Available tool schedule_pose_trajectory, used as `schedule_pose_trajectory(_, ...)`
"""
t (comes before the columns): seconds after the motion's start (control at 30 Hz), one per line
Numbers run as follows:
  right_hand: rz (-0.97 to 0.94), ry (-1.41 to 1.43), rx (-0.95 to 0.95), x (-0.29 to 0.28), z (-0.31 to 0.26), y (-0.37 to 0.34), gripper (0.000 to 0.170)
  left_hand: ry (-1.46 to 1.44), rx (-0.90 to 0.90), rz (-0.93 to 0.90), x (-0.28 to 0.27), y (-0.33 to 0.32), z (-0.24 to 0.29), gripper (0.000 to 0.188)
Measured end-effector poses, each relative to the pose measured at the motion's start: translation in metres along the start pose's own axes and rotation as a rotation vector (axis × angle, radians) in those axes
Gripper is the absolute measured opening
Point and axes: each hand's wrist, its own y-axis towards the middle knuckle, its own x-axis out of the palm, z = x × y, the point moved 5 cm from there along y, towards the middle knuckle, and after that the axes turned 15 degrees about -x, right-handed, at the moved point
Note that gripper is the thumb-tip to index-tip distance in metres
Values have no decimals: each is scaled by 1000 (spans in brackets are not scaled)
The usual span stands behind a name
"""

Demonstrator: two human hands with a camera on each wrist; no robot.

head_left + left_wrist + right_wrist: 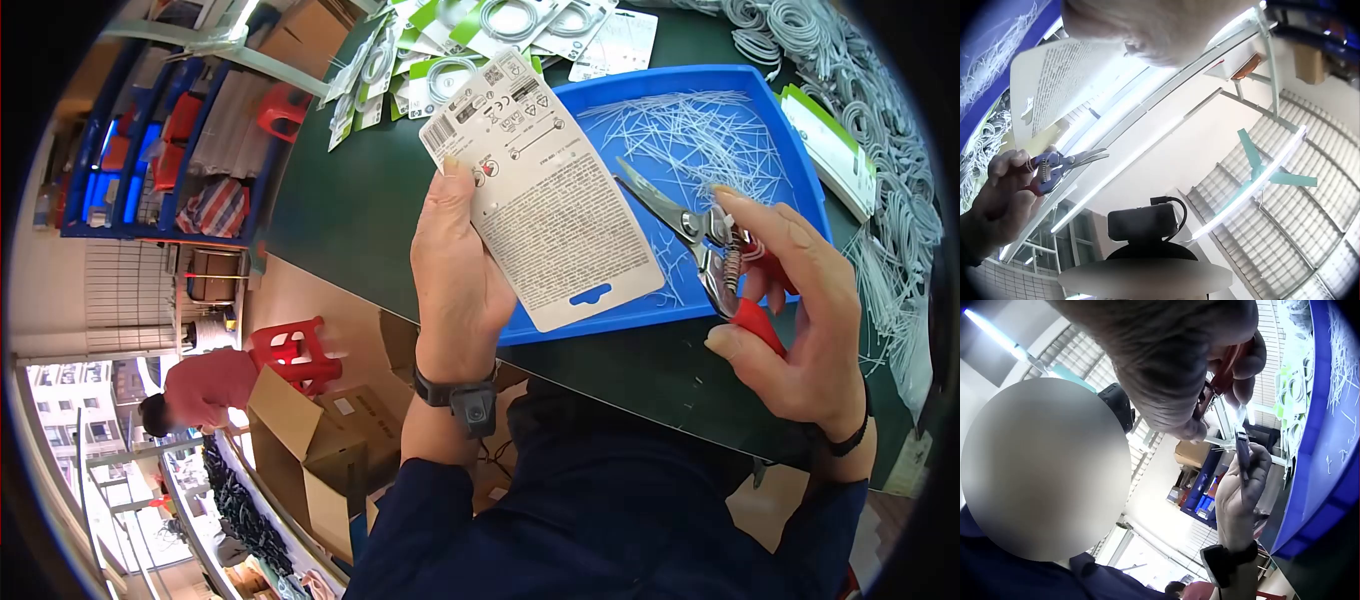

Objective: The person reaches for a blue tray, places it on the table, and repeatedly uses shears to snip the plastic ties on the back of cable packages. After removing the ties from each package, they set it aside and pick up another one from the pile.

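Head view: over a blue tray (625, 316), a printed packaging card (560, 220) in the left hand (455, 270), red-handled spring snips (715, 235) in the right hand (810, 310).
The dark-green table (330, 220) bears the tray, partly covered from sight by the card. The left thumb presses the card's printed face in a narrow pinch; the fingers behind it are hidden. The right fingers curl round the snips' handles, partly masking them; the blades point toward the card, contact impossible to tell. The card's small print is unreadable. Thin white strips (690, 140) litter the tray.
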Motion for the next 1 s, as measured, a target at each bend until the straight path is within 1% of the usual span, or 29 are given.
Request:
schedule_pose_trajectory(0.03, -2, -11, -1, 0, 0, -1, 80, -28, 8, -1, 1, -2, -1, 40)
schedule_pose_trajectory(0.13, -38, -29, -29, 1, -2, 0, 81, -83, -70, -89, 9, -6, -5, 43)
schedule_pose_trajectory(0.23, -43, -39, -20, 1, -1, -2, 81, -293, -231, -232, 15, -8, -7, 46)
schedule_pose_trajectory(0.33, -32, -45, -9, -1, -2, -3, 82, -381, -338, -277, 18, -10, -8, 43)
schedule_pose_trajectory(0.43, -30, -51, -10, -1, -3, -3, 82, -405, -309, -135, 25, -12, -11, 39)
schedule_pose_trajectory(0.47, -34, -52, -7, -1, -2, -3, 82, -339, -245, -107, 32, -14, -10, 36)
schedule_pose_trajectory(0.53, -38, -52, -1, -1, -2, -3, 81, -451, -339, -286, 32, -13, -15, 43)
schedule_pose_trajectory(0.6, -37, -51, 1, -1, -1, -3, 81, -456, -356, -460, 28, -11, -16, 48)
schedule_pose_trajectory(0.63, -35, -49, 1, -1, -1, -3, 81, -402, -326, -544, 27, -9, -16, 47)
schedule_pose_trajectory(0.7, -23, -56, -9, -2, 0, -3, 80, -267, -234, -539, 25, -5, -14, 46)
schedule_pose_trajectory(0.73, -18, -64, -16, -3, 0, -2, 81, -186, -171, -446, 22, -6, -12, 46)
schedule_pose_trajectory(0.83, -13, -90, -37, -7, 1, 0, 81, 82, -125, -227, 15, -4, -4, 38)
schedule_pose_trajectory(0.9, -6, -82, -24, -8, 1, 0, 81, 42, -193, -303, 0, 2, -3, 34)
schedule_pose_trajectory(0.93, -4, -75, -16, -7, 2, -1, 81, 18, -171, -355, 1, 3, -4, 25)
schedule_pose_trajectory(0.97, -4, -64, -5, -6, 2, -1, 81, -28, -100, -388, -6, 5, -7, 20)
schedule_pose_trajectory(1.0, -16, -52, -14, -4, 2, -1, 81, -66, -102, -473, -10, 9, -9, 19)
